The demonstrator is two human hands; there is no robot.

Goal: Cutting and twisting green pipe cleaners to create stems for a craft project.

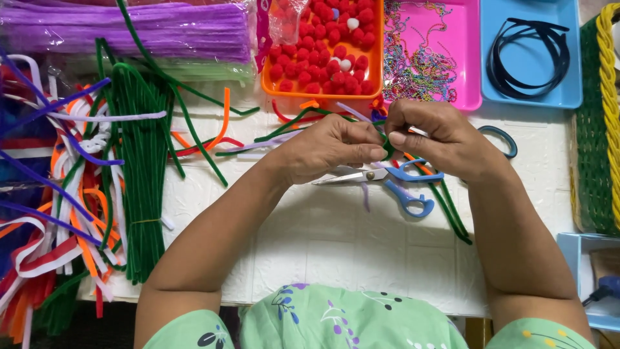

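Step in hand: both hands pinched together over the table (336, 239), working green pipe cleaners (452, 210) at the fingertips; looks like twisting or joining, by my reading.
Left hand (326, 147): fingers closed tight, thumb and forefinger gripping the green stems.
Right hand (439, 139): closed likewise, pinching the same stems from the other side.
Next move calls for: firm pinch on one side, a steady turn on the other; stems are thin and springy.
Thing's look: fuzzy dark green wires, tails trailing down-right past the blue-handled scissors (394, 181).
Nearby: bundle of green pipe cleaners (139, 161), orange tray of red pom-poms (326, 58).
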